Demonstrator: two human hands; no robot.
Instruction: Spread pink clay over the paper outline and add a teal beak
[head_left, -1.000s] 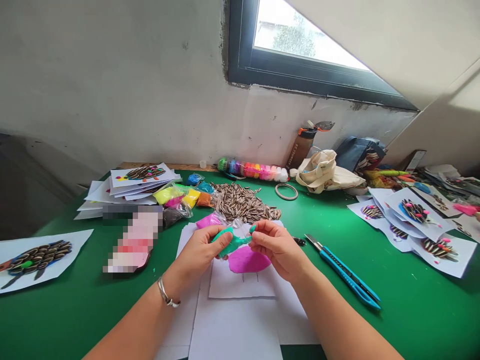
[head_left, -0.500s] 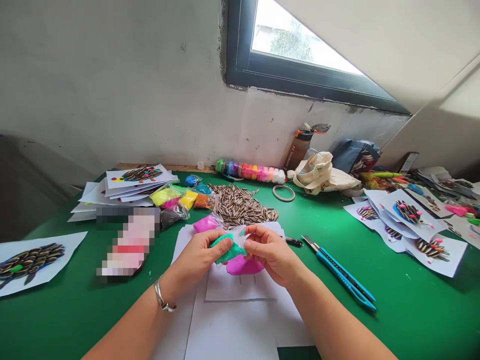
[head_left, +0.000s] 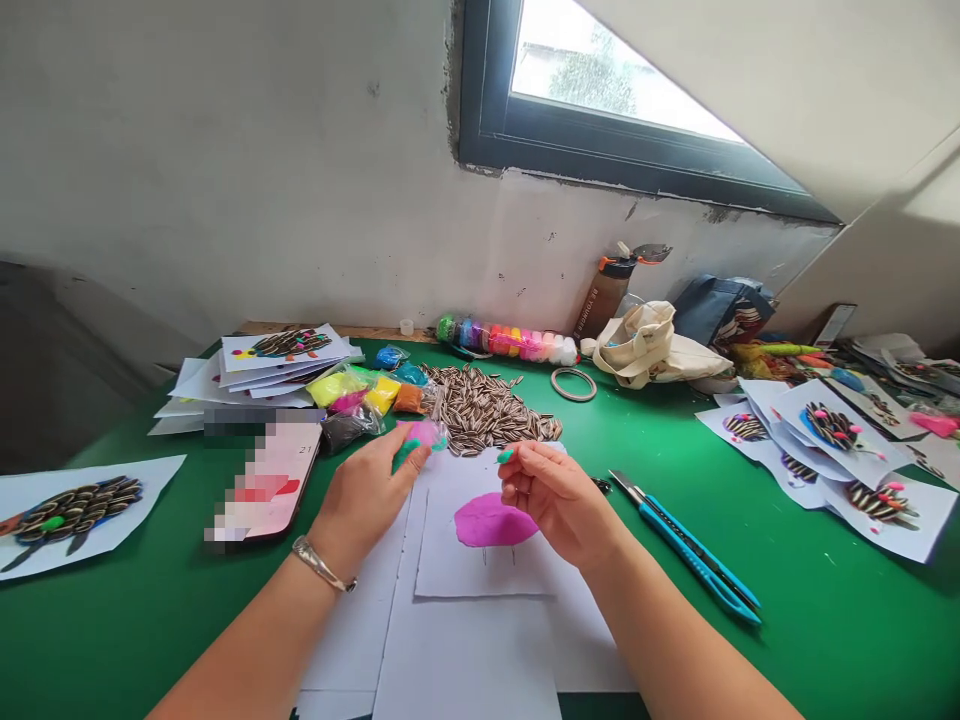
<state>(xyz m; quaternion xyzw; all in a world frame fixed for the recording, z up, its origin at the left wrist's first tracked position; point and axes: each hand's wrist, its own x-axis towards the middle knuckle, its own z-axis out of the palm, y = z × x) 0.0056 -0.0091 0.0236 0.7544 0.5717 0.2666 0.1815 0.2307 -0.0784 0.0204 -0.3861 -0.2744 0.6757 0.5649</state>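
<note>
My left hand [head_left: 367, 495] is closed on a small bag of teal clay [head_left: 410, 447], mostly hidden by the fingers. It is beside a bag of pink clay [head_left: 427, 432] at the top of the white sheets. Between thumb and fingertips, my right hand [head_left: 559, 500] pinches a small piece of teal clay [head_left: 505, 456]. Below and between the hands lies a white card [head_left: 450, 575] bearing a flat oval of magenta clay [head_left: 491, 521]. Two thin drawn legs show under the oval, and the right hand covers its right end.
A heap of striped sunflower seeds [head_left: 487, 408] lies behind the hands, with bags of coloured clay [head_left: 337, 388] to its left. A blue utility knife [head_left: 690, 550], blade out, rests on the right. Seed-decorated cards [head_left: 825, 425] and a phone [head_left: 289, 470] flank the work.
My hands have moved apart. The left carried the teal bag left and up to the pink bag; the right now holds a small teal piece away from it.
</note>
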